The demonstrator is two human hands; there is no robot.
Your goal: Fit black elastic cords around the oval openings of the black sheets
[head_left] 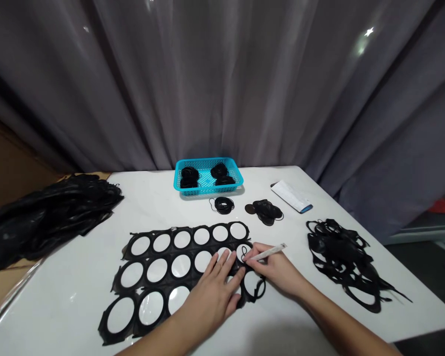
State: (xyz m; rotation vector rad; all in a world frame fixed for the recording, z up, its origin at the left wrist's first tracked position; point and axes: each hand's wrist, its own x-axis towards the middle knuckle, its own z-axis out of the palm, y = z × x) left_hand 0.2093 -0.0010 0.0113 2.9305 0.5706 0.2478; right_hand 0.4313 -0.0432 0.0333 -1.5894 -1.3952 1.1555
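A thin black rubbery sheet [162, 274] full of round holes lies on the white table in three rows. My left hand [217, 289] rests flat on its right part, fingers spread, covering some of the holes. At the sheet's right edge my right hand [272, 269] is closed around a slim white pen-like tool [269, 252] whose tip is hidden by the fingers. A thin black loop [244, 251] curls up beside those fingertips, over a hole. A loose black strip [260, 286] hangs at the hole nearest my right wrist.
Behind the sheet stands a blue basket [208, 190] with black bundles. In front of it lie a coil of black rings [223, 204] and a pile of black discs [267, 211]. A white packet [291, 196], tangled black scraps [337, 252] and a black heap [52, 212] flank them.
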